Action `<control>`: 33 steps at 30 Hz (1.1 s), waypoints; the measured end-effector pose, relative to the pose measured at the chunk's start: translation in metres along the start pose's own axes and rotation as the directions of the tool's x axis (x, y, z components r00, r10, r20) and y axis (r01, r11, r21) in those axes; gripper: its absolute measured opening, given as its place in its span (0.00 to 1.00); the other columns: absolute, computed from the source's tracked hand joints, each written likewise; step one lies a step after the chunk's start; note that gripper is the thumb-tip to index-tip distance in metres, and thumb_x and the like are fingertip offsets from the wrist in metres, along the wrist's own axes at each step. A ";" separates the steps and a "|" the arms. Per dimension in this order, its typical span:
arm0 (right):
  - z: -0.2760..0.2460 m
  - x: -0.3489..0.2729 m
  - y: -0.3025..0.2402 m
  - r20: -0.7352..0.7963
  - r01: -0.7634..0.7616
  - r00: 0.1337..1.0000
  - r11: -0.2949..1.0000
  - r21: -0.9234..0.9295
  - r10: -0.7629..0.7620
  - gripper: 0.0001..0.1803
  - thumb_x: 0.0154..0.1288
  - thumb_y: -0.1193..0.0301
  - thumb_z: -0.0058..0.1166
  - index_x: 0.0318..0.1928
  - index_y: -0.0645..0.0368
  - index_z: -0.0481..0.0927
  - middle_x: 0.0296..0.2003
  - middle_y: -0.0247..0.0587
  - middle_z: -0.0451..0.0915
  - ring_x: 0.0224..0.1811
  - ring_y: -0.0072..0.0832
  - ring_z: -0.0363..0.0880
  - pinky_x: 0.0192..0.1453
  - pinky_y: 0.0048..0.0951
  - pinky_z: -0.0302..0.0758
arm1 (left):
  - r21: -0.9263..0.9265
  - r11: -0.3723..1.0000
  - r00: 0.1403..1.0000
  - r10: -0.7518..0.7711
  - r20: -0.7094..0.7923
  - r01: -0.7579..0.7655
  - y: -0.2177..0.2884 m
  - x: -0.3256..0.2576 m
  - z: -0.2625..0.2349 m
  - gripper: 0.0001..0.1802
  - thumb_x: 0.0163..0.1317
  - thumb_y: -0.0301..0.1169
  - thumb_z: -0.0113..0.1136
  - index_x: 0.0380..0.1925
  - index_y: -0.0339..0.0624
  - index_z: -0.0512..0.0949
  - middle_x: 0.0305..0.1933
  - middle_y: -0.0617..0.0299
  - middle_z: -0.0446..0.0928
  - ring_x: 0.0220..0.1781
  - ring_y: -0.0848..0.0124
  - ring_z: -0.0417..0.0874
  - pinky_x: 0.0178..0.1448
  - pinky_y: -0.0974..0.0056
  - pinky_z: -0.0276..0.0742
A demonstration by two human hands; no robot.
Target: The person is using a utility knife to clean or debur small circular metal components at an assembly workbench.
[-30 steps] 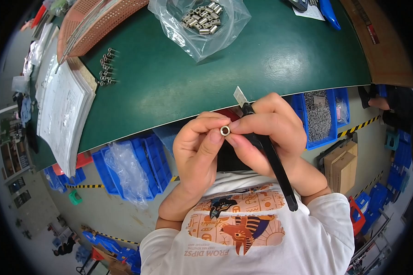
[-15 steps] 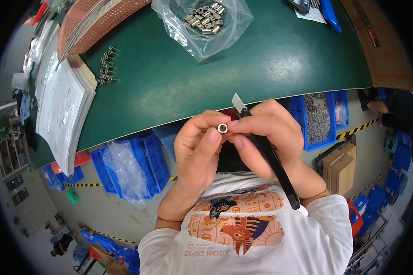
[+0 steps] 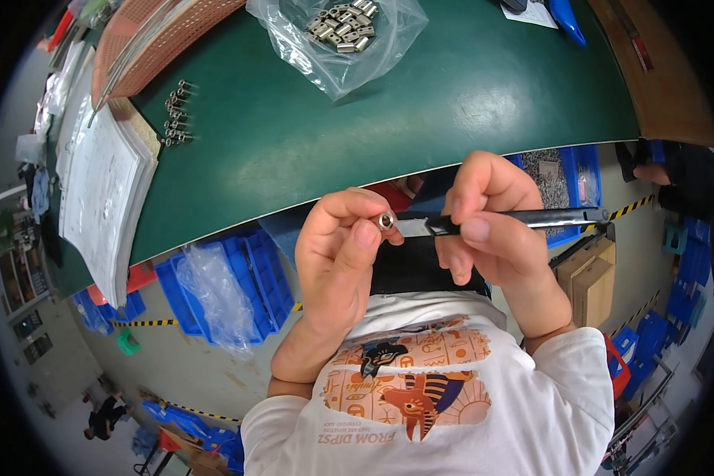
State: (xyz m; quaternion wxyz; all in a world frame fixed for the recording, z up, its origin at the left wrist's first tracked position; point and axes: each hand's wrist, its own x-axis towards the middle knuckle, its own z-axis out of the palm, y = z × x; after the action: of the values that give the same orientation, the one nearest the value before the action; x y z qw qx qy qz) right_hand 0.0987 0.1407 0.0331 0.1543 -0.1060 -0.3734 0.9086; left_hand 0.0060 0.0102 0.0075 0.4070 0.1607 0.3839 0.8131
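Between thumb and forefinger, my left hand point(image 3: 337, 254) pinches a small metal sleeve point(image 3: 385, 221), its round open end facing up. My right hand point(image 3: 496, 222) grips a black utility knife point(image 3: 547, 217), which lies nearly level, with its silver blade point(image 3: 414, 228) pointing left. The blade's tip is right beside the sleeve; whether it touches the rim I cannot tell. Both hands are held in front of the table's near edge, above my lap. On the table, an open clear plastic bag point(image 3: 333, 67) holds many similar metal sleeves point(image 3: 343, 26).
Several small metal pieces with stems point(image 3: 178, 115) lie in a row on the green table point(image 3: 293, 135). A stack of papers point(image 3: 103, 190) and a pink basket point(image 3: 147, 59) are at the left. Blue bins point(image 3: 222, 278) stand below the table edge. Cardboard boxes point(image 3: 591, 278) are at the right.
My right hand has let go of the sleeve's side and turned the knife from steeply upright to nearly level, bringing the blade to the sleeve. My left hand keeps its pinch.
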 end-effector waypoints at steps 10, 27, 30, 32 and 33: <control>-0.003 0.008 -0.007 -0.077 -0.223 0.970 0.969 0.105 0.232 0.03 0.51 0.77 0.47 0.26 0.65 0.70 0.16 0.38 0.72 0.14 0.21 0.71 0.17 0.19 0.70 | 0.047 0.999 0.998 0.022 0.055 -0.025 -0.001 -0.002 -0.004 0.10 0.54 0.23 0.54 0.37 0.33 0.68 0.38 0.55 0.70 0.36 0.72 0.73 0.42 0.69 0.70; -0.004 0.018 -0.008 -0.231 -0.205 0.956 0.975 -0.089 0.180 0.08 0.52 0.72 0.52 0.25 0.62 0.68 0.15 0.39 0.74 0.13 0.22 0.73 0.16 0.17 0.70 | 0.128 0.990 0.998 0.066 -0.010 -0.065 -0.001 -0.001 -0.006 0.09 0.51 0.20 0.56 0.33 0.33 0.69 0.34 0.52 0.72 0.32 0.71 0.76 0.37 0.71 0.74; -0.004 0.019 -0.007 -0.225 -0.204 0.958 0.973 -0.105 0.177 0.08 0.53 0.72 0.52 0.27 0.61 0.67 0.15 0.39 0.74 0.13 0.21 0.73 0.15 0.16 0.70 | 0.156 0.988 0.999 0.026 -0.030 -0.021 0.000 -0.003 -0.007 0.10 0.51 0.22 0.57 0.34 0.32 0.70 0.34 0.53 0.72 0.31 0.72 0.76 0.37 0.71 0.74; -0.004 0.020 -0.005 -0.203 -0.153 0.971 0.980 -0.125 0.126 0.09 0.53 0.74 0.52 0.28 0.60 0.65 0.15 0.39 0.74 0.13 0.20 0.73 0.15 0.16 0.69 | 0.161 0.987 0.998 -0.013 -0.060 0.023 0.001 -0.004 -0.009 0.11 0.52 0.23 0.57 0.34 0.32 0.70 0.34 0.54 0.72 0.30 0.72 0.76 0.37 0.71 0.74; -0.004 0.020 -0.005 -0.203 -0.153 0.971 0.981 -0.123 0.126 0.09 0.53 0.74 0.52 0.28 0.60 0.65 0.15 0.39 0.74 0.13 0.20 0.73 0.15 0.16 0.69 | 0.158 0.986 0.998 -0.039 -0.046 0.046 0.002 -0.005 -0.009 0.11 0.52 0.24 0.58 0.34 0.32 0.70 0.32 0.55 0.73 0.29 0.72 0.76 0.36 0.71 0.74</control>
State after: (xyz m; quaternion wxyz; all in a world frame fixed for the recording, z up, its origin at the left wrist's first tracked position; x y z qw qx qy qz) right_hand 0.0827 0.1542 0.0323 0.1181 -0.2307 -0.4100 0.8745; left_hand 0.0025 0.0014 0.0036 0.4017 0.1669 0.4596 0.7743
